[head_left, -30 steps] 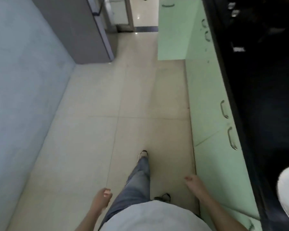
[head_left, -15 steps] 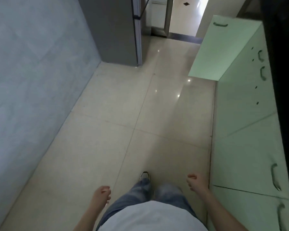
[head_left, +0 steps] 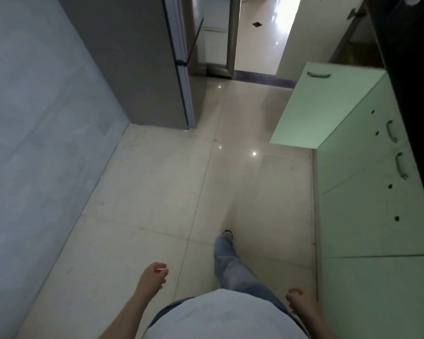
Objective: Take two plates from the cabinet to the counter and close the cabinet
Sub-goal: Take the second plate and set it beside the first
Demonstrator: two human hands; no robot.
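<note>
A pale green cabinet door [head_left: 326,106] stands swung out into the aisle ahead on the right, its metal handle at the top. It belongs to a row of green lower cabinets [head_left: 367,204] under a dark counter [head_left: 411,69]. No plate is in view. My left hand [head_left: 153,275] hangs low at my side, fingers loosely curled and holding nothing. My right hand [head_left: 295,300] also hangs empty beside the cabinet fronts, fingers loosely curled.
A grey refrigerator [head_left: 142,62] stands ahead on the left against the blue-grey wall [head_left: 34,143]. A doorway [head_left: 260,35] to a bright room lies straight ahead. Beige floor tiles [head_left: 171,192] run between the wall and the cabinets. My leg [head_left: 228,260] steps forward.
I have walked forward along the aisle; the open cabinet door and the refrigerator are closer. The white plate seen at the right edge a second ago has left the view.
</note>
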